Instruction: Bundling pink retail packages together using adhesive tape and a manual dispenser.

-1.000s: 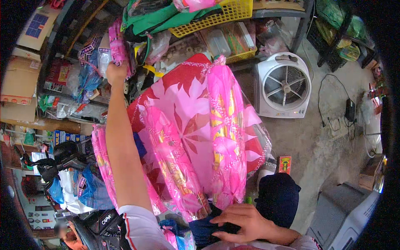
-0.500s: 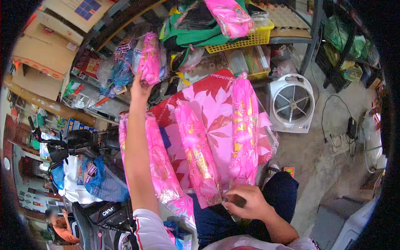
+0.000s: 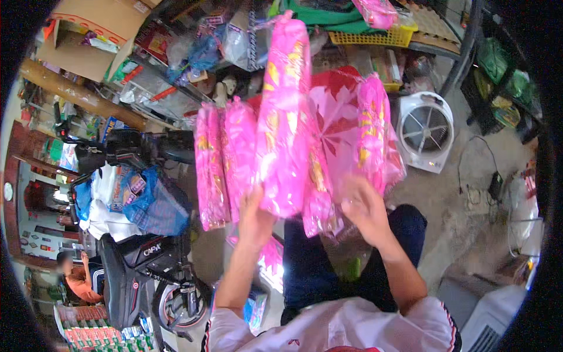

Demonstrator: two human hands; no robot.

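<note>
My left hand (image 3: 257, 216) grips the lower end of a long pink plastic-wrapped package (image 3: 284, 117) with yellow print, raised over the others. My right hand (image 3: 365, 208), slightly blurred, hovers to the right with its fingers apart and holds nothing I can see. Behind the raised package, another pink package (image 3: 317, 193) is partly hidden. Farther left lie two more, a left pink package (image 3: 210, 164) and a pink package beside it (image 3: 239, 146). A right pink package (image 3: 373, 129) rests on the red-and-pink floral surface (image 3: 335, 120).
A white box fan (image 3: 426, 132) stands on the floor at right, near a black cable adapter (image 3: 495, 183). A yellow basket (image 3: 375, 37) sits on the far shelf. A motorbike (image 3: 126, 264) with blue bags (image 3: 146, 199) is at left, where a seated person in orange (image 3: 85, 284) also shows.
My left hand has brought the pink package back from the far shelf toward me, above the others. My right hand has left the near end of the middle package. The view has shifted.
</note>
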